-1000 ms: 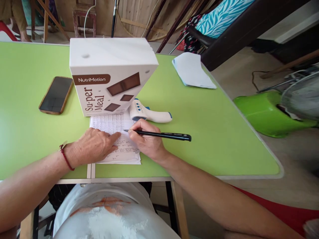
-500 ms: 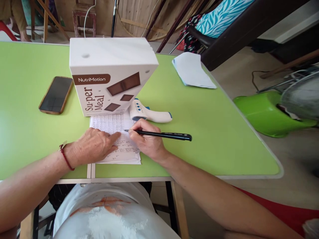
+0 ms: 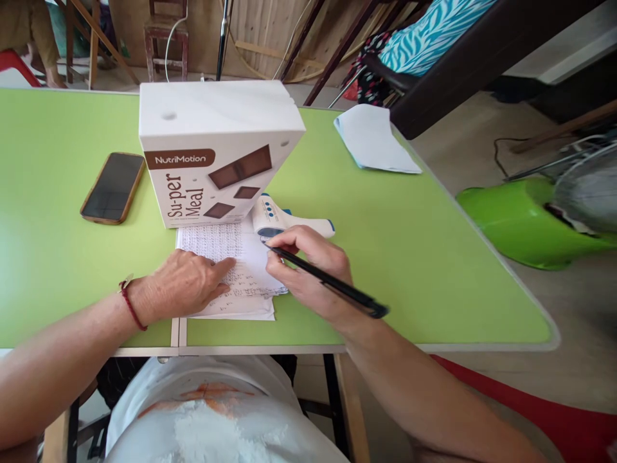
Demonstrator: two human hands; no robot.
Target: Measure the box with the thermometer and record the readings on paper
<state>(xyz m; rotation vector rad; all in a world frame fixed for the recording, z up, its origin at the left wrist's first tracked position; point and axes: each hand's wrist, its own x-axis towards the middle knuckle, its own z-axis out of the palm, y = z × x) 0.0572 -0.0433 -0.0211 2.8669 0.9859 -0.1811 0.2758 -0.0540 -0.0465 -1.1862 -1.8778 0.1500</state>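
Sheets of paper [image 3: 255, 260] covered in handwriting lie on the green table. My left hand [image 3: 190, 280] rests on their left part, holding nothing, with the index finger stretched out over the lines. In my right hand [image 3: 313, 270] a black pen [image 3: 332, 281] is pinched; its tip is near the right side of the sheet, just below the thermometer. That white and blue infrared thermometer [image 3: 284, 218] lies against the upper right of the paper. A white NutriMotion box [image 3: 187, 148] stands upright at the paper's top edge and hides part of it.
To the left of the box lies a phone [image 3: 113, 188] in a brown case. Folded white paper [image 3: 373, 138] is near the table's far right edge. A green stool [image 3: 520, 225] stands on the floor at right. Part of a seated person [image 3: 36, 32] shows at far left.
My right hand has moved right and slightly up with the pen, whose back end now slopes down more. My left hand stays in place on the paper.
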